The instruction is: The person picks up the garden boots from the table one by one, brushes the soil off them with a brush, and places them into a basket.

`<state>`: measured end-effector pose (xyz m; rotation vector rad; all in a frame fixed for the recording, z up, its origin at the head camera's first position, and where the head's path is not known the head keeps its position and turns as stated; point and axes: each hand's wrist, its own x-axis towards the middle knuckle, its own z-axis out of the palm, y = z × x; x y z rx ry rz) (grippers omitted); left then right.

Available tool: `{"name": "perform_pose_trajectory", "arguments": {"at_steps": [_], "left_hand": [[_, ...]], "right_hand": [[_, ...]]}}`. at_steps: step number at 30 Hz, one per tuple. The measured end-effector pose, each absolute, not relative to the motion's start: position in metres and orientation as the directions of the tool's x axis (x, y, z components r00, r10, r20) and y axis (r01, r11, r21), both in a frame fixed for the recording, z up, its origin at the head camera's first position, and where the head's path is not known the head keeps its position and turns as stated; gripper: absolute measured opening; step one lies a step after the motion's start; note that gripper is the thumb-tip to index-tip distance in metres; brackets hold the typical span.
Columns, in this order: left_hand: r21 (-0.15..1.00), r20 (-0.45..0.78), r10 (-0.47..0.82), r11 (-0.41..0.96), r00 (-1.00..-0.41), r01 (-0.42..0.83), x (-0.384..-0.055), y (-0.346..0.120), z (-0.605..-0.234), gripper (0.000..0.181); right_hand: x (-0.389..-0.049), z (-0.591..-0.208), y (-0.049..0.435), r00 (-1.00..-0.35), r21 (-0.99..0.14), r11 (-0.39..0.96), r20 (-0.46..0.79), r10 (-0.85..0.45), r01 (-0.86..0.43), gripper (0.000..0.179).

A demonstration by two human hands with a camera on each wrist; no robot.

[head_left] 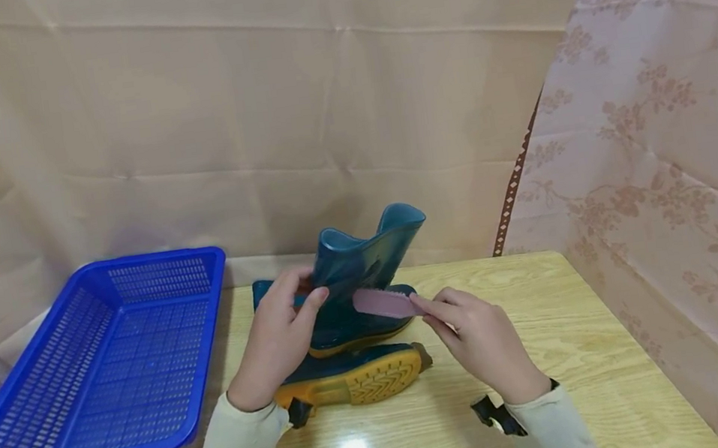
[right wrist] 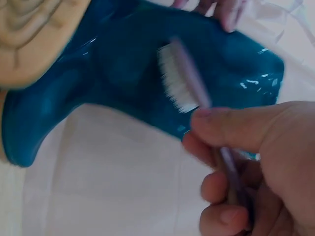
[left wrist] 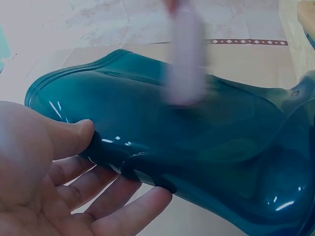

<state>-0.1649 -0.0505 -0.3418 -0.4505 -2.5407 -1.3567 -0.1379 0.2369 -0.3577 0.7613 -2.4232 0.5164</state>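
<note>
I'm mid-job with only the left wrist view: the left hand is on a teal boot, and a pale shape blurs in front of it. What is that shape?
Observer: A brush; the right wrist view shows its white bristles.
Operator: Good. What lies on the table on the person's side of the boot I'm looking at?
Observer: The head view shows a second boot there, on its side, its yellow sole turned toward the person.
Operator: And past both boots, over to the person's left?
Observer: A blue basket with slotted walls, also seen in the head view.
</note>
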Motion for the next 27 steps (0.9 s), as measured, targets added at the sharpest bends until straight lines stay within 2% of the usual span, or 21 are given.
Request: {"name": "perform_pose_trajectory", "arguments": {"at_steps": [5, 7, 14, 18, 23, 27], "left_hand": [[0.771, 0.328, 0.164, 0.524, -0.93, 0.364, -0.164, -0.049, -0.342, 0.027], [0.774, 0.324, 0.163, 0.522, -0.932, 0.36, -0.164, -0.049, -0.343, 0.027], [0.776, 0.331, 0.169, 0.512, -0.928, 0.369, -0.165, -0.049, -0.342, 0.027], [0.778, 0.33, 0.165, 0.511, -0.929, 0.367, -0.165, -0.049, -0.342, 0.025], [0.776, 0.322, 0.159, 0.521, -0.933, 0.356, -0.166, -0.05, -0.341, 0.026], [0.772, 0.32, 0.157, 0.528, -0.934, 0.354, -0.166, -0.05, -0.341, 0.028]], "right_hand": [[-0.139, -0.361, 0.239, -0.763, -0.216, 0.809, 0.526, -0.375, -0.546, 0.035], [-0.135, -0.358, 0.237, -0.744, -0.218, 0.788, 0.539, -0.395, -0.576, 0.037], [-0.126, -0.348, 0.23, -0.595, -0.164, 0.679, 0.652, -0.469, -0.715, 0.044], [-0.128, -0.348, 0.229, -0.573, -0.121, 0.699, 0.679, -0.46, -0.705, 0.046], [-0.133, -0.353, 0.232, -0.589, -0.128, 0.721, 0.681, -0.435, -0.681, 0.042], [-0.139, -0.36, 0.235, -0.658, -0.159, 0.773, 0.644, -0.39, -0.614, 0.04]]}}
